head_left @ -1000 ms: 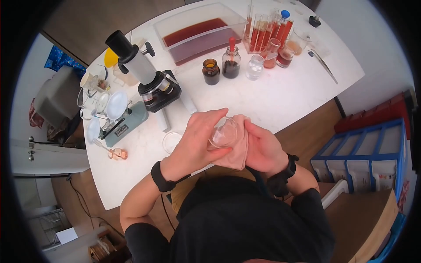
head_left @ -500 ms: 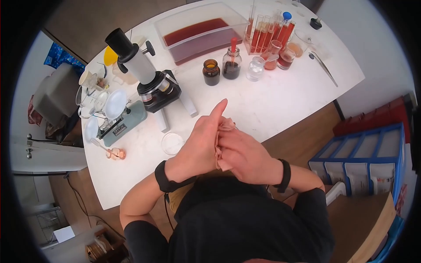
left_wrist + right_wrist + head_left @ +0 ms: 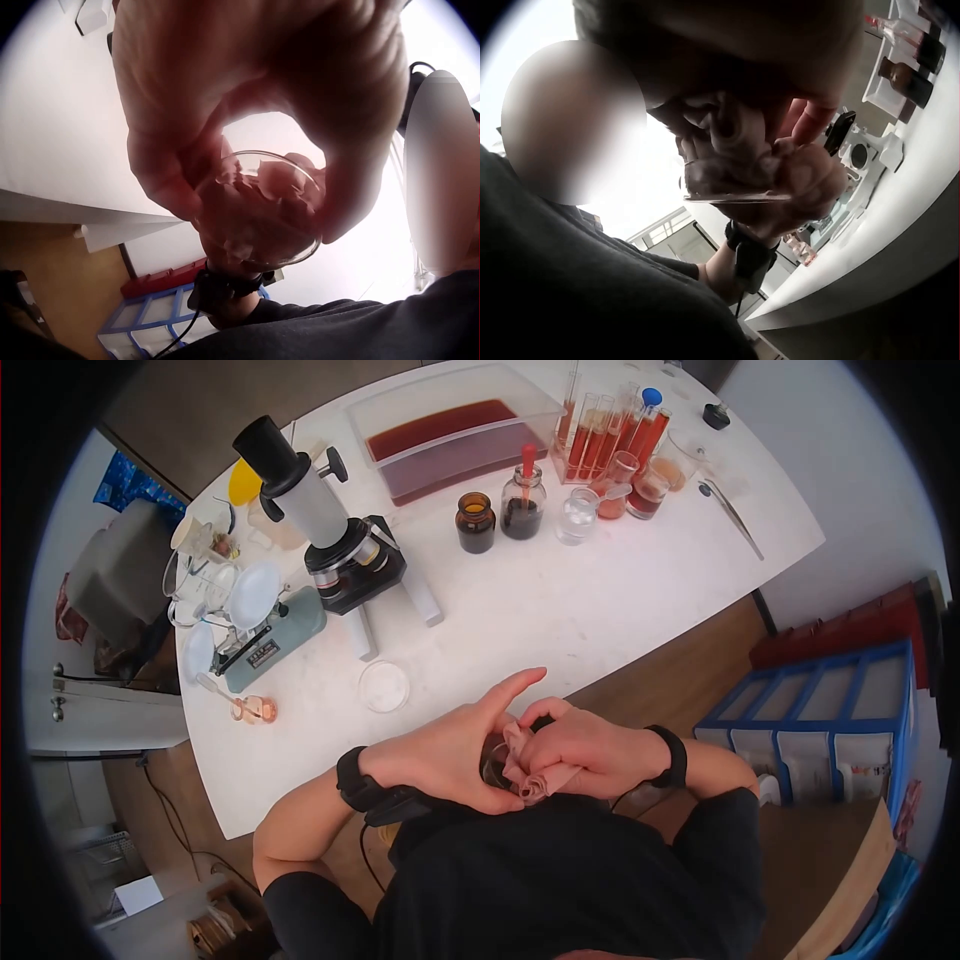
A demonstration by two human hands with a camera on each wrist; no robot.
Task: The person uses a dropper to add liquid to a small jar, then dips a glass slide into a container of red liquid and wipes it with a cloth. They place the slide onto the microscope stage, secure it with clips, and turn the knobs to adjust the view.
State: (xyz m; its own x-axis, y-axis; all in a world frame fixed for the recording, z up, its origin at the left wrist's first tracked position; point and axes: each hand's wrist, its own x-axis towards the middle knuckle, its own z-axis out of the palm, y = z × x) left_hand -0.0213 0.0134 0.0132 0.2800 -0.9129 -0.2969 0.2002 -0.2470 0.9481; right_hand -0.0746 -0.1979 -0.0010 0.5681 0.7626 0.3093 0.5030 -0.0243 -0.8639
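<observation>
My left hand [image 3: 445, 752] grips a round clear petri dish [image 3: 259, 217] by its sides, thumb and fingers on opposite edges, in front of my body. In my right hand [image 3: 605, 748] is a bunched pink cloth [image 3: 550, 778], pushed into the dish; its folds show through the clear bottom in the left wrist view. A rolled end of the cloth sticks out toward my shirt. Another round clear dish piece [image 3: 384, 687] lies on the white table just beyond my left wrist.
A microscope [image 3: 325, 520], a balance scale [image 3: 275, 640] and a small jar of orange liquid [image 3: 258, 709] stand at left. Farther back are a brown bottle [image 3: 476, 525], a dropper bottle [image 3: 522, 510], a tub of red liquid [image 3: 450, 470], test tubes [image 3: 600, 440] and tweezers [image 3: 735, 520].
Both hands have come down and closer to my body. The right hand went from lying open beneath the cloth to clutching it against the dish. The dish piece on the table stayed there.
</observation>
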